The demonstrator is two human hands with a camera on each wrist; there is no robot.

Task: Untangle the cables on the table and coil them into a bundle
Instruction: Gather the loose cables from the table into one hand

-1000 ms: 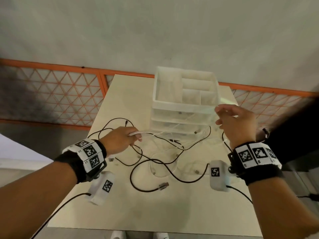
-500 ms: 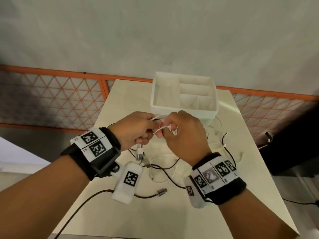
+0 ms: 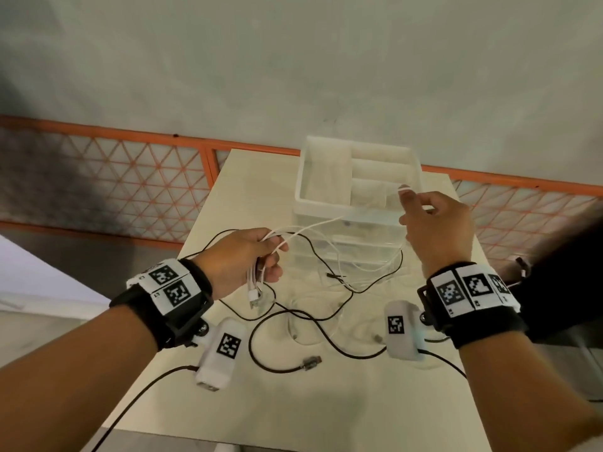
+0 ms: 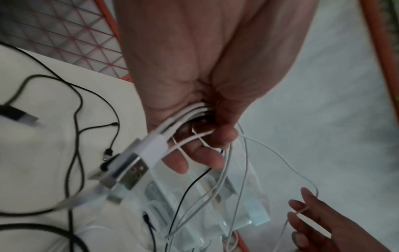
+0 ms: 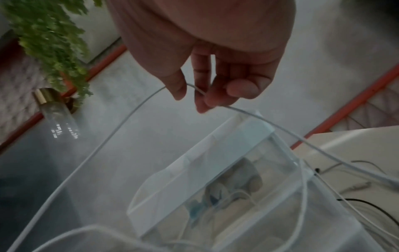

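Note:
My left hand (image 3: 251, 259) (image 4: 200, 105) grips a bunch of white cable loops (image 4: 190, 110), and USB plugs (image 4: 134, 168) (image 3: 254, 296) hang below the fist. A thin white cable (image 3: 313, 225) (image 5: 280, 127) runs from that fist up to my right hand (image 3: 434, 220) (image 5: 207, 88), which pinches it between thumb and fingers in front of the organizer. Black cables (image 3: 287, 340) (image 4: 73, 95) lie tangled on the white table (image 3: 293, 402), one ending in a metal plug (image 3: 310, 363).
A white and clear drawer organizer (image 3: 355, 190) (image 5: 237, 170) stands at the table's far side, just beyond my hands. Behind the table runs an orange mesh fence (image 3: 114, 177). The right wrist view shows a green plant (image 5: 49, 39) and a clear bottle (image 5: 56, 114).
Half a second ago both hands met at the table's middle over the white cable. Now the right hand has drawn a length of it out to the right and upward; the left keeps its bundle.

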